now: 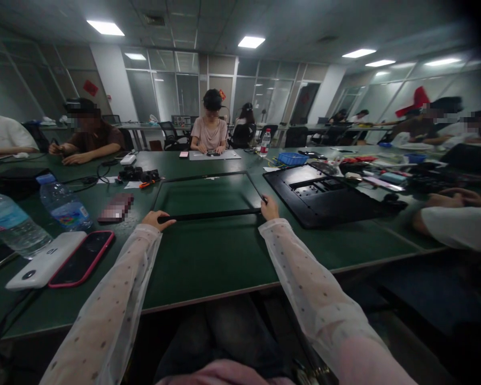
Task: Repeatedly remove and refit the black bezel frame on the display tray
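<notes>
A thin black rectangular frame point(218, 214), like a monitor bezel, is held in front of me over the green table point(220, 262). Its middle is open and the table top shows through. My left hand point(157, 220) grips the near left corner, thumb along the bar. At the near right corner my right hand point(269, 207) is closed around the frame. The far edge of the frame lies farther back, with a small pale tag on it. To the right of the frame lies a large black panel point(324, 200), like a monitor's back cover, with a recessed middle.
On the left are water bottles point(64, 206), a white power bank point(48, 262), a phone in a red case point(82, 259) and a dark red phone point(116, 208). A blue basket point(292, 159) stands beyond the panel. A co-worker's arm point(457, 222) rests at the right; other people sit around.
</notes>
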The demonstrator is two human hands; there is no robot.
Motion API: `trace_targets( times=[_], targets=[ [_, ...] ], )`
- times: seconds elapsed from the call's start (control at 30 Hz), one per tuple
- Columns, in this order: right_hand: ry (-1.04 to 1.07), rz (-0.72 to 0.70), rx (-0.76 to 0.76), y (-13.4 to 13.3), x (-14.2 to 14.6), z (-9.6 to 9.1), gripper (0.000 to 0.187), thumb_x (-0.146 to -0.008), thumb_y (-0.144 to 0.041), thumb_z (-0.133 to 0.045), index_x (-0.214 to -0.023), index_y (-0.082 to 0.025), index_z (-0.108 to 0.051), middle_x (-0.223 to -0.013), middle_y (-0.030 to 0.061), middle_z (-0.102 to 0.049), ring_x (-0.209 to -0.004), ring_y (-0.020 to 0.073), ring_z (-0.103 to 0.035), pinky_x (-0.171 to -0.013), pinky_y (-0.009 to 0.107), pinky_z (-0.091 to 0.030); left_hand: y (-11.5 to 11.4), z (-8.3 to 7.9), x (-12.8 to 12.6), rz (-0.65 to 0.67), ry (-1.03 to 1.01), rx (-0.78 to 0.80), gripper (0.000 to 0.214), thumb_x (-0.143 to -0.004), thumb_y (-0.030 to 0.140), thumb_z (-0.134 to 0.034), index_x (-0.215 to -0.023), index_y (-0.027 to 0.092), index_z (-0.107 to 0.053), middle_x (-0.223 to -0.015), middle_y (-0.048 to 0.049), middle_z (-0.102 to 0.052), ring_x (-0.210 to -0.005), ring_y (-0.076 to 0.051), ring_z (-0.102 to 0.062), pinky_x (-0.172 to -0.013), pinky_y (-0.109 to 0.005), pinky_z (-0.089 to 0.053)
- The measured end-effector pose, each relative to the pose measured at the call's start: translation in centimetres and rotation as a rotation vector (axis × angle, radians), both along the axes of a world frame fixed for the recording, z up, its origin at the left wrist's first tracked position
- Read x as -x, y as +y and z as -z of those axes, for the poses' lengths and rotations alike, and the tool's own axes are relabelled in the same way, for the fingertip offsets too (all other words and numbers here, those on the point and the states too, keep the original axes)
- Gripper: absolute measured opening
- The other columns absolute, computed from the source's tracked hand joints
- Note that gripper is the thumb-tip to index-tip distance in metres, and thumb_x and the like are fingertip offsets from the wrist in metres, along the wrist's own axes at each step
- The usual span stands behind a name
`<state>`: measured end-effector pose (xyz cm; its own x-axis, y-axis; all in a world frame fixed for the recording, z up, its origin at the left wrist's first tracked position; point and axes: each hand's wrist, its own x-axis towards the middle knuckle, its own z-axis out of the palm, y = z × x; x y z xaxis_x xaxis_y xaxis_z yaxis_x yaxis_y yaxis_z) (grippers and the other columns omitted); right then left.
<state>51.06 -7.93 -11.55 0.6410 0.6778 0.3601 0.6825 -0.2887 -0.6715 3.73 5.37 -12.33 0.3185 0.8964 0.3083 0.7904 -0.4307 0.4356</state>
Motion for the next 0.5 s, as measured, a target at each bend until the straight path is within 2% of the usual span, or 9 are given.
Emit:
trace_targets(
  times=[0.2,0.3,0.5],
  targets=[
    [0.036,0.029,0.106,-0.1,-0.3,0.5,0.042,-0.094,-0.019,-0.047,-0.131,-0.014,-0.067,-0.127,0.0153,-0.072,-0.121,0.0246,-0.067,-0.107,0.036,-0.049,0.9,1.0,0.2,0.017,0.027,0.032,0.042,-0.077,0.063,-0.074,-0.101,0.029,-0.078,-0.106,-0.0073,-0.076,-0.11,-0.03,-0.067,-0.097,-0.042,-0.054],
    [0.033,0.052,0.11,-0.1,-0.2,0.4,0.041,-0.097,-0.024,-0.044,-0.128,-0.015,-0.069,-0.117,0.0141,-0.075,-0.117,0.0258,-0.068,-0.106,0.038,-0.049,1.2,1.1,0.2,0.045,0.029,0.063,0.044,-0.077,0.065,-0.073,-0.104,0.03,-0.079,-0.111,-0.0062,-0.077,-0.112,-0.03,-0.066,-0.099,-0.042,-0.053],
    [0.04,0.03,0.075,0.0,-0.5,0.8,0.044,-0.098,-0.03,-0.043,-0.132,-0.012,-0.065,-0.108,0.0152,-0.077,-0.112,0.0285,-0.068,-0.105,0.041,-0.048,1.6,1.2,0.2,0.059,0.05,0.112,0.053,-0.074,0.072,-0.072,-0.103,0.028,-0.079,-0.118,-0.0075,-0.075,-0.115,-0.03,-0.066,-0.101,-0.041,-0.052]
  ],
)
